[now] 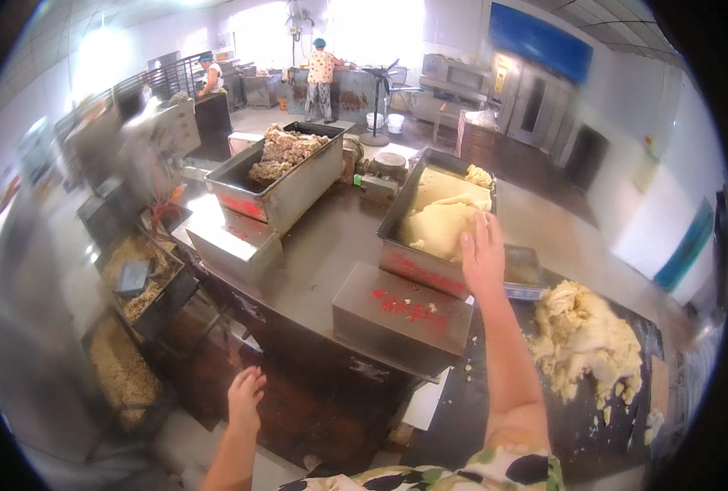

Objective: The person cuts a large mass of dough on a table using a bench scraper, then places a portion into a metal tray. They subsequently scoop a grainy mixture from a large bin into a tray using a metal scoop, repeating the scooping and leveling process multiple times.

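Dough [441, 221] sits in steel tray [405, 262] on worktable [323, 245]; right hand [482, 258] over tray's near rim, fingers spread, touching the dough, gripping nothing. Left hand [245, 397] hangs loosely open, off table's near edge, above floor. Loose dough pile [585, 335] right, apart.

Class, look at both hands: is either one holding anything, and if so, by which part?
Nothing is held. The right hand reaches open toward the pale dough in the metal bin; the left hand hangs empty.

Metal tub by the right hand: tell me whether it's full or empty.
Partly full. The metal tub holds pale dough heaped below its rim, with the right hand reaching over its near edge.
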Motion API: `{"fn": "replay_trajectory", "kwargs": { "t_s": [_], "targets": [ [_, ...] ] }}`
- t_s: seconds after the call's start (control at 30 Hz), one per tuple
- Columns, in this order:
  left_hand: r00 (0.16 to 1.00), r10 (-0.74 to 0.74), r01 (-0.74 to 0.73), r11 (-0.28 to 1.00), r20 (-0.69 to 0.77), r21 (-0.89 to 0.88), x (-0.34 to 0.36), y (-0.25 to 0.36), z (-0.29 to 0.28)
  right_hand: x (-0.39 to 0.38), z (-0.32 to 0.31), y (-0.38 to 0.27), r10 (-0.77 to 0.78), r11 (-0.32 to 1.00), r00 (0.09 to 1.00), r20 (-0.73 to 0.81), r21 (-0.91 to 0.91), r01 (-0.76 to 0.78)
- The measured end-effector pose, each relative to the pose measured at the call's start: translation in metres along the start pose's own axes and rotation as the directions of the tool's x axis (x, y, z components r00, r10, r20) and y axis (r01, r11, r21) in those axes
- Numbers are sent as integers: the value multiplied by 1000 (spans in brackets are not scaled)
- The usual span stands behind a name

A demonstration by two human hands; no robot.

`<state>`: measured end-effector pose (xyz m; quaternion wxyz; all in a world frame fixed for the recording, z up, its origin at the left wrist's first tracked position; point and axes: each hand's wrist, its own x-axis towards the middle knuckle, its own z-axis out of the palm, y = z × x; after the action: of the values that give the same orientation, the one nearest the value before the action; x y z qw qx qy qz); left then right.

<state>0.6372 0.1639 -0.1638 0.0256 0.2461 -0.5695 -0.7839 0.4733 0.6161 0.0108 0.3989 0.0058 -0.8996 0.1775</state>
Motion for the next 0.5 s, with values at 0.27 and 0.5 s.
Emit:
{"fn": "replay_trajectory", "kwargs": {
  "t_s": [0.27,0.5],
  "targets": [
    [961,-103,97,995,-256,-34,-25,-19,-135,2,7,10,-44,986,999,-18,-160,41],
    [974,-97,106,994,-206,33,-10,18,-129,-7,2,-11,-19,981,941,-337,174,82]
  ]
}}
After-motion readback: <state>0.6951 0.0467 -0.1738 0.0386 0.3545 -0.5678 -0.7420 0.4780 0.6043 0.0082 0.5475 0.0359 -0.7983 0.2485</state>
